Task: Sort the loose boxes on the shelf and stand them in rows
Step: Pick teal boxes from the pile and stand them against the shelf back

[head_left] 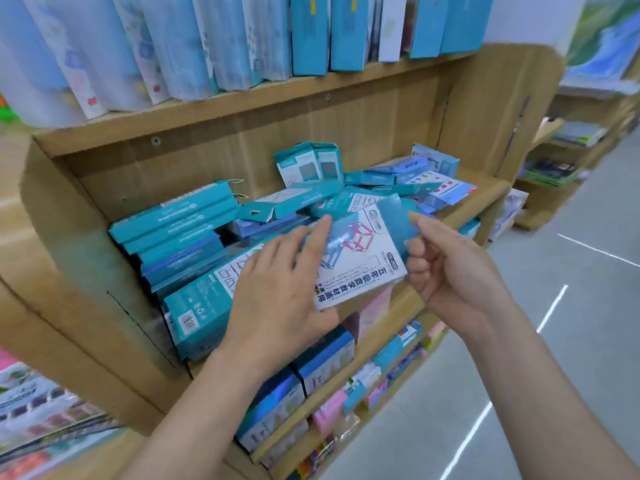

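Observation:
A flat teal and white box with a pink cube drawing [360, 258] is held in front of the middle wooden shelf [408, 303]. My right hand [446, 268] pinches its teal right end between thumb and fingers. My left hand [277, 285] lies flat on its left part with straight fingers. A row of teal boxes [180, 223] leans on edge at the shelf's left side. Behind the held box lies a jumbled pile of loose teal and blue boxes [384, 185], some flat, two upright at the back.
The upper shelf [242, 105] carries upright blue and white packs. Below, a lower shelf [332, 386] holds blue and pink boxes. A wooden side panel [69, 271] closes the left. To the right is a grey aisle floor [571, 341] and another shelf unit.

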`<act>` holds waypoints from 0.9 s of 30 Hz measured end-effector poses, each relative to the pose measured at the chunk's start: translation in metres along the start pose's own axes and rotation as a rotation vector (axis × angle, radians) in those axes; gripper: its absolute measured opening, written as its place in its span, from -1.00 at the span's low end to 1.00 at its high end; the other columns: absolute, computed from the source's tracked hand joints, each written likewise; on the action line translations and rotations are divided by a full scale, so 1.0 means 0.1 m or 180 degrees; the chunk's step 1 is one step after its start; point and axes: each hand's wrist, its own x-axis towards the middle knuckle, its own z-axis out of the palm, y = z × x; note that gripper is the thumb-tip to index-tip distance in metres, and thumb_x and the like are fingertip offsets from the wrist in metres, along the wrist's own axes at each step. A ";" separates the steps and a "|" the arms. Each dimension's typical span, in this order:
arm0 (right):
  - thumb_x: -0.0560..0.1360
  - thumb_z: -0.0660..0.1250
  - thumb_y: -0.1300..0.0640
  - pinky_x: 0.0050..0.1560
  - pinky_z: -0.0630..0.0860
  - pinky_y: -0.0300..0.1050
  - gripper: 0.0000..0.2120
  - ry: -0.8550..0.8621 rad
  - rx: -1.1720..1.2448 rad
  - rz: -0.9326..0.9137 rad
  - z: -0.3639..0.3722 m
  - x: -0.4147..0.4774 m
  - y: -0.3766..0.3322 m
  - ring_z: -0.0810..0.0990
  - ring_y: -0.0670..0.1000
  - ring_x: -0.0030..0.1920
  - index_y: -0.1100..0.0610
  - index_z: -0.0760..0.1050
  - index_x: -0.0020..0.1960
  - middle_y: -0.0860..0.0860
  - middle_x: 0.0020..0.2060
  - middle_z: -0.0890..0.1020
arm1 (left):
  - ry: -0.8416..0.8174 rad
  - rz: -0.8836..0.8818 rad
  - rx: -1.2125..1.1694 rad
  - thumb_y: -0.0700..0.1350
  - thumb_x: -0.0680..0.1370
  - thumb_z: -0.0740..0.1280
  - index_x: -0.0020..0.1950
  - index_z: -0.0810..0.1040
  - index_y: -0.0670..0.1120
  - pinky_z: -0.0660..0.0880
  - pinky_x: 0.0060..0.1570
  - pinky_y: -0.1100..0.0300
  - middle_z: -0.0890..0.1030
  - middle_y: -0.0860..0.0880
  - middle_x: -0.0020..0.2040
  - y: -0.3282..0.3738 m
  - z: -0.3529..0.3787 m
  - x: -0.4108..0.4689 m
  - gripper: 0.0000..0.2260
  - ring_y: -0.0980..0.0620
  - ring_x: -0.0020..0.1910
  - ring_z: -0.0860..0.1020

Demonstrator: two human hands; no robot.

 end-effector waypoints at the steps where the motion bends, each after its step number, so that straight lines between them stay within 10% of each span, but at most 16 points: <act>1: 0.56 0.26 0.11 -0.57 0.33 -0.35 -0.88 -0.0027 0.0163 -0.0122 -0.01 0.05 -0.05 0.38 -0.11 -0.56 0.03 0.56 0.04 -0.03 -0.43 0.56 | 0.0050 -0.0226 -0.0242 0.16 0.24 0.36 0.51 0.10 0.01 0.44 0.12 0.01 0.44 -0.03 0.30 -0.01 -0.03 0.07 -0.11 -0.08 0.21 0.43; 11: 0.54 0.28 0.23 -0.42 0.48 -0.23 -0.76 -0.0269 -0.0882 -0.0277 0.08 0.96 -0.23 0.61 -0.02 -0.22 0.01 0.54 0.14 0.06 -0.08 0.66 | -0.0326 -0.1429 -0.0331 0.13 0.26 0.43 0.52 0.09 0.00 0.35 0.28 -0.03 0.38 -0.13 0.33 -0.60 0.03 1.23 -0.09 -0.18 0.29 0.36; 18: 0.46 0.35 -0.10 0.21 0.38 -0.01 -0.45 -0.0786 -0.4710 -0.1533 -0.04 1.92 -0.28 0.38 0.01 0.28 -0.13 0.28 0.41 -0.03 0.23 0.46 | -0.1061 -0.1449 0.1045 0.17 0.42 0.21 0.30 0.44 0.12 0.08 0.34 -0.16 0.48 0.04 0.28 -0.73 0.32 1.54 -0.55 -0.02 0.30 0.35; 23: 0.39 0.26 -0.37 0.25 0.31 0.11 -0.22 -0.1620 -0.6308 -0.0798 -0.06 2.32 -0.20 0.29 0.11 0.37 -0.16 0.04 0.48 0.00 0.37 0.34 | -0.0616 -0.0582 0.0806 -0.05 0.43 0.25 0.29 0.47 0.04 0.32 0.27 -0.05 0.47 0.00 0.31 -0.42 0.53 1.75 -0.59 -0.09 0.28 0.40; 27: 0.29 0.30 -0.35 0.03 0.42 -0.02 -0.32 -0.1337 -0.6015 -0.1244 -0.06 2.42 -0.11 0.46 0.11 0.20 -0.07 0.31 0.31 0.04 0.11 0.55 | -0.1294 0.0035 0.0255 -0.08 0.48 0.19 0.20 0.49 0.06 0.46 0.10 0.02 0.55 0.06 0.15 -0.04 0.78 1.91 -0.69 -0.04 0.18 0.46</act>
